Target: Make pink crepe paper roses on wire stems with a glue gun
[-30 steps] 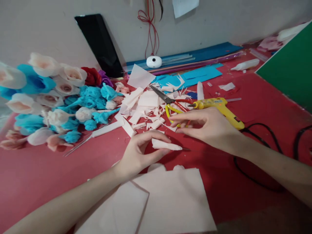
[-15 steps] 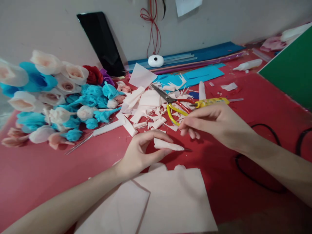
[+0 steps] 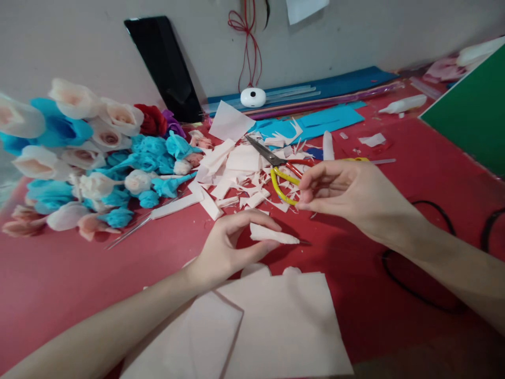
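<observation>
Between the thumb and fingers of my left hand [image 3: 236,239] is a small rolled piece of pale crepe paper [image 3: 272,235]. A thin dark wire tip sticks out of its right end. My right hand [image 3: 339,189] hovers to the right, fingers curled and fingertips close together; whether something small is between them is hidden. Its thumb tip is beside the yellow handle of the scissors [image 3: 272,158], and I cannot tell whether they touch. Behind this hand lies a yellow glue gun [image 3: 358,159], mostly covered. Pale paper sheets [image 3: 284,321] lie below my hands.
Pale paper scraps [image 3: 240,163] surround the scissors. Blue, white and pink paper flowers [image 3: 110,138] crowd the left. A black tablet-like panel [image 3: 165,68] leans on the wall near a white case [image 3: 253,97]. A green board [image 3: 473,110] and black cable [image 3: 418,295] are at right.
My right hand has turned and lifted slightly, its fingers curling in and covering more of the glue gun. My left hand holds the rolled crepe paper in the same place.
</observation>
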Motion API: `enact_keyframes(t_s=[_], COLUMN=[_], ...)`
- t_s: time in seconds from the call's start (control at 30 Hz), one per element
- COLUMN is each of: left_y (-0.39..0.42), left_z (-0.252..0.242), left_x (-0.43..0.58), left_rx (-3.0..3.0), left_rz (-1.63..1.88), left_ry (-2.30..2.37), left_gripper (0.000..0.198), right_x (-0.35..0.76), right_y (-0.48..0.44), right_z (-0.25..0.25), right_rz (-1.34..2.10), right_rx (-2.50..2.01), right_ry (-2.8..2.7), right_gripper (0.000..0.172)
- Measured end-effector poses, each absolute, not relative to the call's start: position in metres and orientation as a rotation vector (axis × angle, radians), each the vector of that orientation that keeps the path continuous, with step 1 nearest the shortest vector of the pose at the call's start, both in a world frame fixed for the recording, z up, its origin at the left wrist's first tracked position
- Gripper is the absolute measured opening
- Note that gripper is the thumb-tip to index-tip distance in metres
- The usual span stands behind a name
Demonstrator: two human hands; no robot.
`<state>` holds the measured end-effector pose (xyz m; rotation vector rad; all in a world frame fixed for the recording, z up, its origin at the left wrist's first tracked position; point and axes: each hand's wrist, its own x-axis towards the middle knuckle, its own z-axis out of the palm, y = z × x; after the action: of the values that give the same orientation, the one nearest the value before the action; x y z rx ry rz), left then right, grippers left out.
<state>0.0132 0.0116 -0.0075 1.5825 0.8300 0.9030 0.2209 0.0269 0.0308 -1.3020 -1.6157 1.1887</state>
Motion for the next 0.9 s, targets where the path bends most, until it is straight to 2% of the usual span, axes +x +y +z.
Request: enact_keyframes(t_s=[0.2,0.3,0.33,0.4,0.43,0.53,0.6,0.73,0.9], left_y=[0.011,0.01,0.01,0.01,0.01,0.011,0.011,0.01,0.01], left_z=[-0.008,-0.008,-0.009,-0.009,-0.01,-0.01,-0.01,-0.009,-0.01], left_x=[0.013,0.012,0.012,0.012,0.012,0.013,0.014,0.013,0.015], left_rx=[1.576,1.586,1.588,1.583,1.576,1.563,1.57,1.498,1.356], left_rz=[0.901,0.893,0.89,0.883,0.88,0.886,0.89,0.865,0.905], left_ry=[0.834,0.848,0.854,0.852,0.841,0.824,0.838,0.831,0.757], left_gripper=[0.011,0.011,0.012,0.013,0.015,0.018,0.019,0.018,0.037], right_x=[0.221,0.224,0.224,0.225,0.224,0.222,0.22,0.217,0.216], right_y=[0.024,0.026,0.027,0.028,0.027,0.023,0.02,0.016,0.015], right_z=[0.028,0.026,0.026,0.028,0.029,0.031,0.03,0.029,0.027], right_rz=[0.961,0.902,0.922,1.064,1.175,1.485,1.61,1.775,1.864], right_rx=[-1.369,-1.272,-1.27,-1.311,-1.326,-1.318,-1.317,-1.315,-1.318], right_ry=[-1.795,-1.989,-2.042,-2.097,-2.095,-2.079,-2.06,-1.976,-1.8], right_gripper=[0.006,0.038,0.039,0.022,0.022,0.039,0.041,0.033,0.026])
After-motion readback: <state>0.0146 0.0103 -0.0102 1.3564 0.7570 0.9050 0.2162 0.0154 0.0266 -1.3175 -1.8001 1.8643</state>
